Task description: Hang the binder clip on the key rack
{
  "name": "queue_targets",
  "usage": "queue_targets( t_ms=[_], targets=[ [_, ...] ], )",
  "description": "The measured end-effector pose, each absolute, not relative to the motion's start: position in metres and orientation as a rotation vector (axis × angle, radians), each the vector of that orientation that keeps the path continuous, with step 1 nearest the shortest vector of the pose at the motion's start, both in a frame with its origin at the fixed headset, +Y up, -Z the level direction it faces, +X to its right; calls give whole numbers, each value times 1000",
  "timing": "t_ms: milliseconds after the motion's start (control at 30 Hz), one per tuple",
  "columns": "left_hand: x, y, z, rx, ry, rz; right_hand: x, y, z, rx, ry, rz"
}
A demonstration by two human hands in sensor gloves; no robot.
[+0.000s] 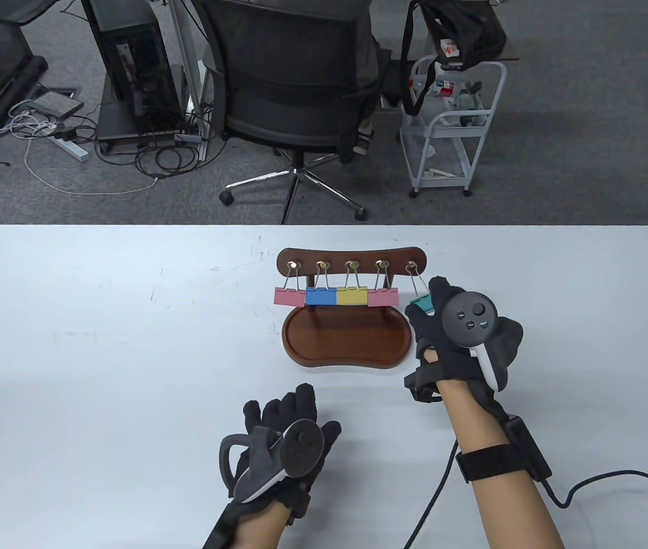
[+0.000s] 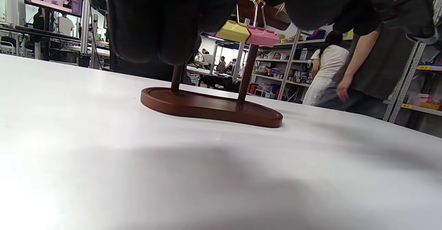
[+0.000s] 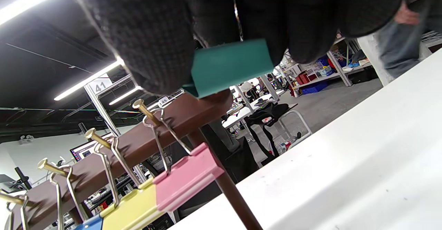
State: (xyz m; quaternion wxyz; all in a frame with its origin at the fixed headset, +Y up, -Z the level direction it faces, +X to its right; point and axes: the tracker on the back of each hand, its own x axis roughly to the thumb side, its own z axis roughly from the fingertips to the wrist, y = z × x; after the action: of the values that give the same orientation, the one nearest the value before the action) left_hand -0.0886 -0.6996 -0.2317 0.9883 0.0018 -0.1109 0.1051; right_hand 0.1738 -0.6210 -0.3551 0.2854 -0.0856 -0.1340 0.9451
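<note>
A brown wooden key rack with a tray base stands mid-table. Pink, blue, yellow and pink binder clips hang from its four left pegs. My right hand pinches a teal binder clip whose wire loop sits at the rightmost peg. In the right wrist view my fingers grip the teal clip above the rack bar. My left hand rests flat on the table in front of the rack, holding nothing. The left wrist view shows the rack base.
The white table runs wide to the left and right of the rack. Beyond its far edge stand an office chair and a white cart. A cable trails from my right wrist.
</note>
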Motion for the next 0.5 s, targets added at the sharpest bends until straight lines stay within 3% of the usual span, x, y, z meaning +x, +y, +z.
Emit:
queue_targets(
  t_ms=[500],
  targets=[
    [-89,-700,-233,-3,-220,214,172,-627,-365,-247,-342,2518]
  ],
)
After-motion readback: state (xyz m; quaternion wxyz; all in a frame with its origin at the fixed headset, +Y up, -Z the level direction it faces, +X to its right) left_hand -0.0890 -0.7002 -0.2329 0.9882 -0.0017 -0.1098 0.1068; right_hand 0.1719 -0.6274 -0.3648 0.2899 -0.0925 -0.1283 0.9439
